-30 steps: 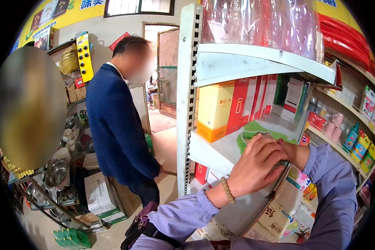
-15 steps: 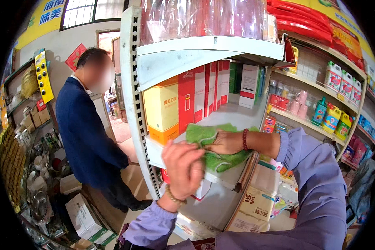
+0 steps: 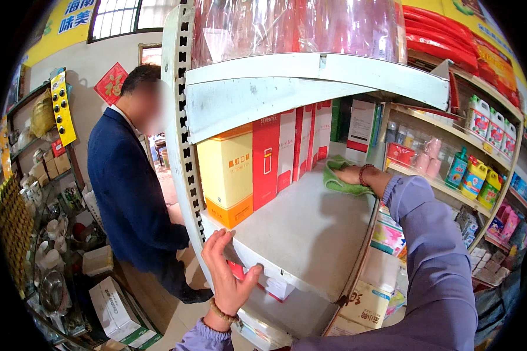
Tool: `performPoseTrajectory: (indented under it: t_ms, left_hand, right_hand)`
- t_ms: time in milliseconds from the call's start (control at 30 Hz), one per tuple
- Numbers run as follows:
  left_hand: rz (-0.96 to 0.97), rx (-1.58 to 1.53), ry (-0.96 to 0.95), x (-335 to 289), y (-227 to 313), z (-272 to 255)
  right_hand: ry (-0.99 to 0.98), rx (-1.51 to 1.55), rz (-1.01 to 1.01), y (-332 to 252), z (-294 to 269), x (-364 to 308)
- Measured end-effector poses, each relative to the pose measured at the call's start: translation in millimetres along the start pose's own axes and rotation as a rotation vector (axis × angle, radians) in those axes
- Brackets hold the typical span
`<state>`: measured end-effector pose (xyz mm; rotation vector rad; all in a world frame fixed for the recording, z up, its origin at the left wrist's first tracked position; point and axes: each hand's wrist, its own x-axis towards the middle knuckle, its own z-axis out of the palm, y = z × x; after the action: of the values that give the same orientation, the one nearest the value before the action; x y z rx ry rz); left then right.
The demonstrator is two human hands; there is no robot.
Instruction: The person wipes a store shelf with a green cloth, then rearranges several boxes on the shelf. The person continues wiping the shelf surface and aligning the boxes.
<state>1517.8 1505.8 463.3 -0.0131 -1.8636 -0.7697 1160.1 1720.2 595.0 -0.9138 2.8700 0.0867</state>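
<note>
My right hand (image 3: 351, 175) is pressed onto a green cloth (image 3: 338, 186), far back on a grey metal shelf (image 3: 281, 234) at its right side. Its fingers are partly hidden by the cloth's folds. My left hand (image 3: 230, 282) is raised at the shelf's front left corner, fingers and thumb apart, holding nothing. Its fingertips are close to the shelf's front edge; I cannot tell whether they touch it. Along the shelf's left side stand a yellow and orange box (image 3: 227, 175), a red box (image 3: 266, 169) and several more red and white boxes.
An upper shelf (image 3: 310, 67) with plastic-wrapped goods overhangs my right arm. A slotted upright post (image 3: 175, 111) rises at the left. Beyond it stands a person in a dark jacket (image 3: 129, 187). Shelves with bottles (image 3: 473, 181) line the right; cartons (image 3: 111, 307) lie on the floor.
My right hand has moved the cloth from the shelf's front to its far right. My left hand has dropped lower and left, with its fingers spread. The person has shifted slightly right.
</note>
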Motion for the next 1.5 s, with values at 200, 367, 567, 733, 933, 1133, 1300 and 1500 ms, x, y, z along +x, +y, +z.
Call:
performPoseTrajectory:
  t_ms: [200,367,567,733,933,1133,1300,1500]
  left_hand:
    - [0.001,0.091,-0.070,6.1,11.1,-10.7]
    - [-0.003,0.064,-0.056,7.0,9.4,-10.8]
    - [0.035,0.041,-0.030,11.1,7.9,-10.9]
    - [0.038,0.028,-0.012,12.4,6.3,-8.7]
    - [0.059,-0.020,-0.034,11.5,4.3,-13.7]
    - [-0.136,-0.555,0.000,9.1,-10.8,-14.1]
    - [-0.158,-0.623,0.057,9.7,-12.8,-15.3]
    - [-0.209,-0.727,0.096,11.4,-32.0,-13.0]
  right_hand:
    - [0.047,0.083,0.124,1.1,9.5,40.3]
    - [0.073,0.126,0.043,-32.3,21.3,20.5]
    - [0.099,0.048,-0.060,-109.2,20.1,-49.5]
    - [0.077,-0.008,-0.211,-152.9,27.9,-91.1]
    - [0.002,-0.095,-0.370,-196.4,29.6,-130.5]
    - [0.014,-0.007,-0.394,-227.4,26.4,-161.5]
    - [0.112,0.035,-0.653,-216.7,37.2,-175.0]
    - [0.176,0.218,-0.977,-195.0,38.9,-191.9]
